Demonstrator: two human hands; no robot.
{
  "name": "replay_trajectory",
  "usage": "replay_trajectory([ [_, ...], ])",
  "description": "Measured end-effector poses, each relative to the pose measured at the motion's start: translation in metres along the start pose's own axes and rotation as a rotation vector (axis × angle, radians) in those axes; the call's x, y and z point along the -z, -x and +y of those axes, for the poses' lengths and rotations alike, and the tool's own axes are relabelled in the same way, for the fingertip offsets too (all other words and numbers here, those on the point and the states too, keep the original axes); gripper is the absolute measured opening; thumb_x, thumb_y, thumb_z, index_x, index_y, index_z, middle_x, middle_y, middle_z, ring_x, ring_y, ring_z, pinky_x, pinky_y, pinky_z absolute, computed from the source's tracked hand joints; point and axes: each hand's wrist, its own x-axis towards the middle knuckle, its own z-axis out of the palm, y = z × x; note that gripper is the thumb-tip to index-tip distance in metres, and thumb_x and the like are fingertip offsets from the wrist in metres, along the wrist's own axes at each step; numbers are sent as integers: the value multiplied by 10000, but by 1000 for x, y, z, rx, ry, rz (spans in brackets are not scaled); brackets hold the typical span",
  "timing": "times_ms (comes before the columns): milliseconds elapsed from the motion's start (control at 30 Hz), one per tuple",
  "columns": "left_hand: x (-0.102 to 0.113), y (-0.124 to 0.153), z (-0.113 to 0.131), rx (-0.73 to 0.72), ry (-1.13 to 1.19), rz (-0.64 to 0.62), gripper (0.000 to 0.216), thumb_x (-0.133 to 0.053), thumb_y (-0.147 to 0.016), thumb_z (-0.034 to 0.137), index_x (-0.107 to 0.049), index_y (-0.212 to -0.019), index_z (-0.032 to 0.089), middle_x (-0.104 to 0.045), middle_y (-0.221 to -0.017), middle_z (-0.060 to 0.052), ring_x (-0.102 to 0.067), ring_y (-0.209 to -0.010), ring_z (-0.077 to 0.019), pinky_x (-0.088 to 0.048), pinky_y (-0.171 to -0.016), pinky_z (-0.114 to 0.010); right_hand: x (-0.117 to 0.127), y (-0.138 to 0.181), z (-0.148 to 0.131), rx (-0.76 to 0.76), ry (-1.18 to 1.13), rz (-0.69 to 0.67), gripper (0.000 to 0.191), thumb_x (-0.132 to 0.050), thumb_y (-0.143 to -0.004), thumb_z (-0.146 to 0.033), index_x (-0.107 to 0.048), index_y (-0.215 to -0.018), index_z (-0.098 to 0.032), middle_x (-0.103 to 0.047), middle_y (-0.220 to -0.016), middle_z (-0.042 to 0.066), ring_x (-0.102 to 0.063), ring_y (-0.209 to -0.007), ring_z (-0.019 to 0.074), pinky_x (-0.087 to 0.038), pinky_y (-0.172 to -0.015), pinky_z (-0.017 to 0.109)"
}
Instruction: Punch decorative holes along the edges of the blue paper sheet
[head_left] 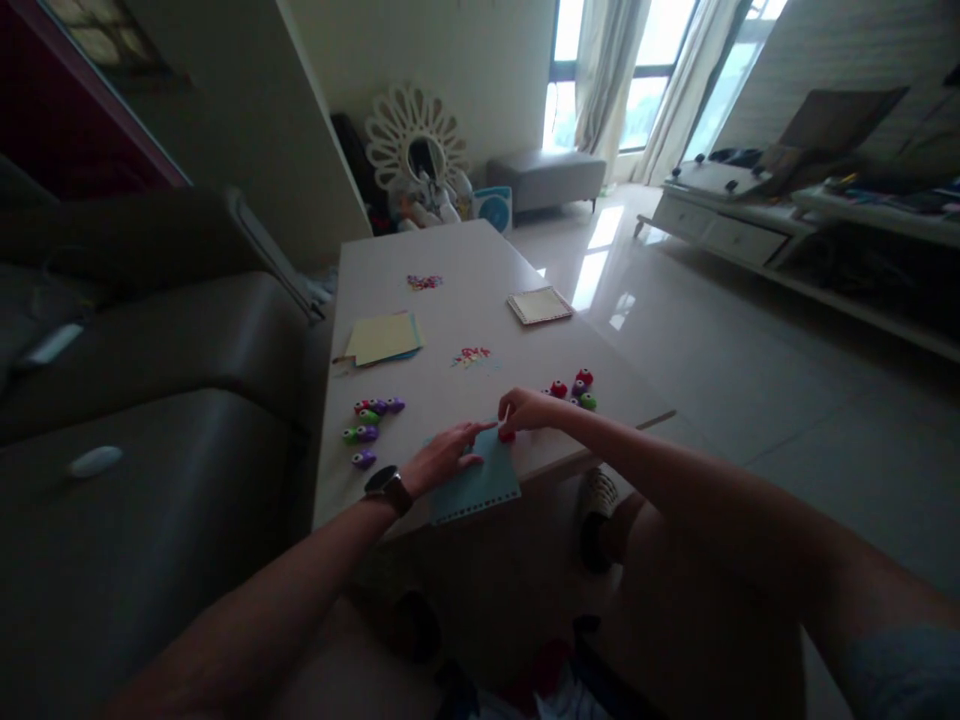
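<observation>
A blue sheet of paper [480, 485] lies at the near edge of a pale low table [450, 300]. My left hand [446, 455], with a watch on the wrist, lies flat on the sheet, fingers stretched out. My right hand [525, 410] is closed over a small red paper punch [508, 435] at the sheet's far edge. More small punches, red, purple and green, [574, 390] sit just right of that hand. Another cluster of purple and green punches [369, 425] sits to the left.
Yellow and blue sheets [384, 338] and a square pad [538, 305] lie further back, with scattered paper cutouts [471, 356] between them. A grey sofa [135, 400] runs along the left. A TV console [750, 225] stands at the right, over glossy floor.
</observation>
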Motion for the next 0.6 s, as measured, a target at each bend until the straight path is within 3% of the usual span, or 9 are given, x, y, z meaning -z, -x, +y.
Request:
replay_trajectory([
  [200,0,0,4,45,-39,-18,459,-660,-927,180,-535,-1366,230,-589,-1089,-65,-605,-913,-192,-497,-874,-347,2,12,13,194,151,75,324,-778,-765,-183,-731,-1086,-174,-740,-1089,71,-660,-949,196,-464,-806,258],
  [333,2,-3,3,42,-77,-57,360,-654,-938,217,-622,-1296,242,-587,-1094,-71,-619,-929,-198,-501,-884,-343,-3,14,20,326,360,86,226,-711,-790,-146,-746,-1008,-193,-741,-1051,73,-634,-1046,235,-423,-900,302],
  [467,4,-5,2,26,-77,-89,316,-655,-941,242,-661,-1257,232,-592,-1108,-80,-629,-961,-211,-501,-904,-351,2,13,31,278,461,141,147,-672,-756,-120,-727,-877,-184,-735,-962,102,-616,-1055,296,-391,-890,382],
  [600,7,-5,1,32,-56,-108,313,-669,-926,230,-670,-1240,231,-596,-1103,-73,-629,-959,-206,-498,-905,-339,9,16,35,228,498,83,126,-690,-725,-123,-716,-824,-198,-741,-932,80,-614,-1052,302,-383,-848,377],
])
